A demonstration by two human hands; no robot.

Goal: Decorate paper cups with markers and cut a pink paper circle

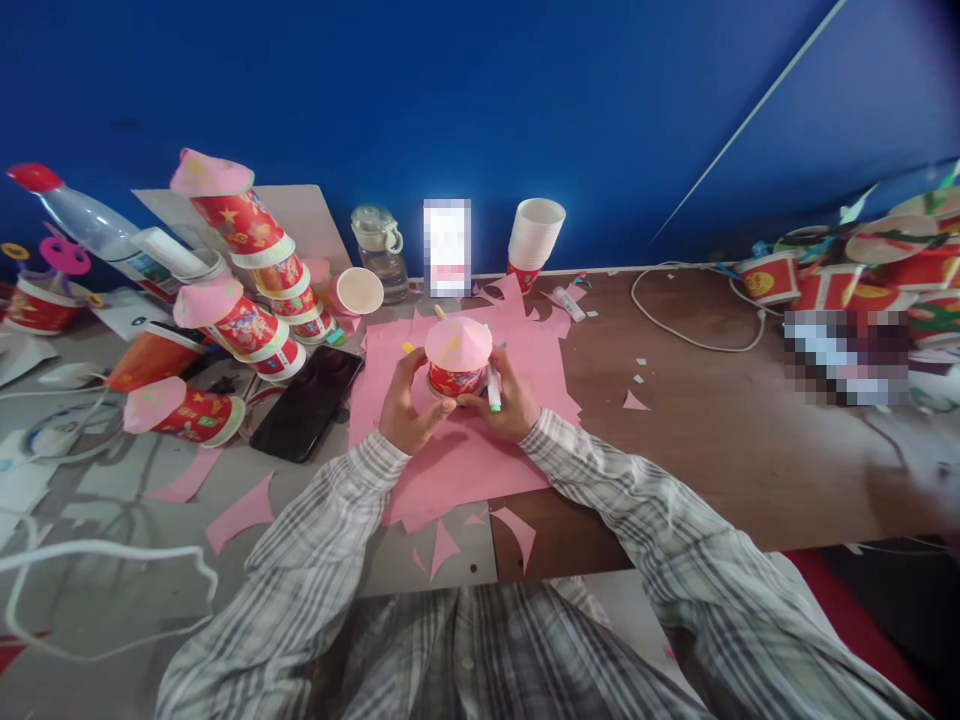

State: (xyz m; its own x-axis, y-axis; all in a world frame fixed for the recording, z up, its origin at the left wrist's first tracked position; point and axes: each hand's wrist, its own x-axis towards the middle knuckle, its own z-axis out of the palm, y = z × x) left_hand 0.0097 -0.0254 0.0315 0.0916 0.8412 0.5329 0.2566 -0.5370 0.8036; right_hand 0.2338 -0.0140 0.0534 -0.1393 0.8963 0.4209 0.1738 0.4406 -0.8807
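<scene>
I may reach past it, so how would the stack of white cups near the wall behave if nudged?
The stack of white cups is probably light, as the cups look thin-walled. Tall above a red cup at its foot, it could tip easily.

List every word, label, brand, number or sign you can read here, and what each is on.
None can be read.
Held cup: print too small.
Marker: no legible lettering.
Glue stick: label too small.
Plastic bottle: label blurred.
Stacked red cups: patterns, no legible words.
Upright screen: pixelated.
</scene>
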